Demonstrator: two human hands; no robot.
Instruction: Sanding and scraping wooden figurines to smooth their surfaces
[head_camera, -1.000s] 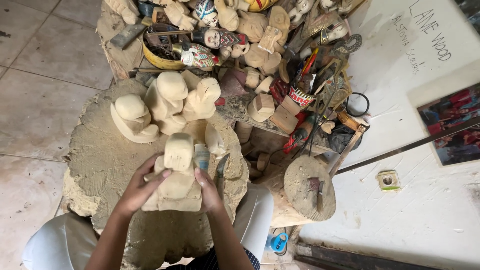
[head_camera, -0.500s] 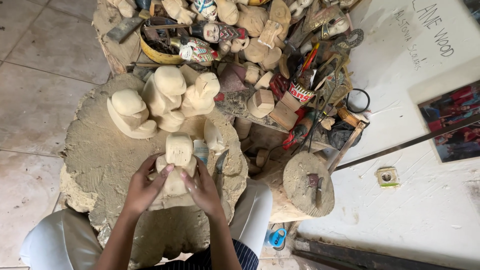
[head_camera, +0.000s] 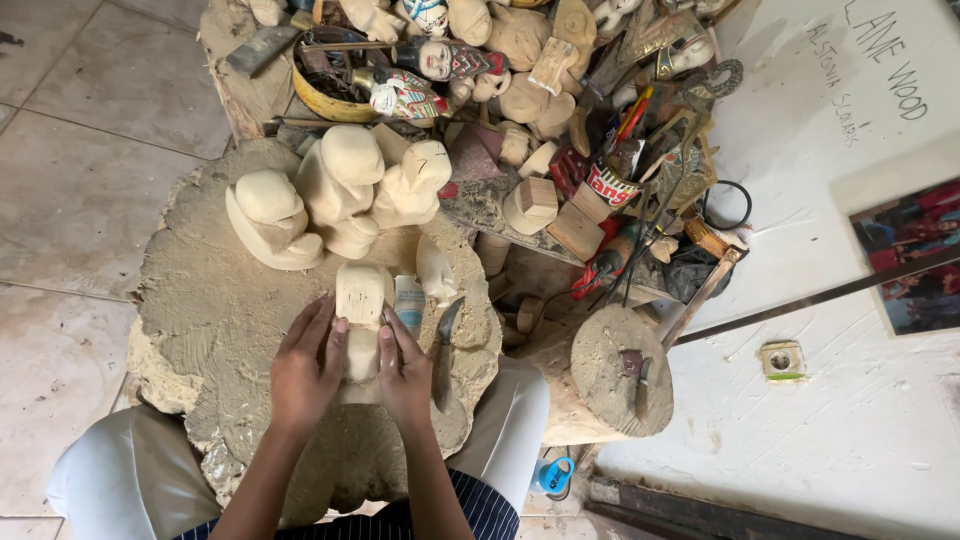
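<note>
Resting upright on the wood block (head_camera: 220, 330), the pale carved figure (head_camera: 362, 320) is being clasped by the left hand (head_camera: 305, 370) and right hand (head_camera: 405, 368), fingers wrapping its sides; it is looking light, stiff, best gripped at its lower body.

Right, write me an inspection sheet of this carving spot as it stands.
Surface: round wooden block, rough and dusty, across the lap.
Job's things: pale carved figure lying on the block.
Clutter: three unpainted carvings at the block's far edge; knife right of the hands; painted figures, wood offcuts and tools heaped beyond.
Hands: left hand and right hand clasp the figure from either side.
Cables: black ring on the white surface, kind unclear.
Surroundings: tiled floor; smaller round block to the right.
</note>
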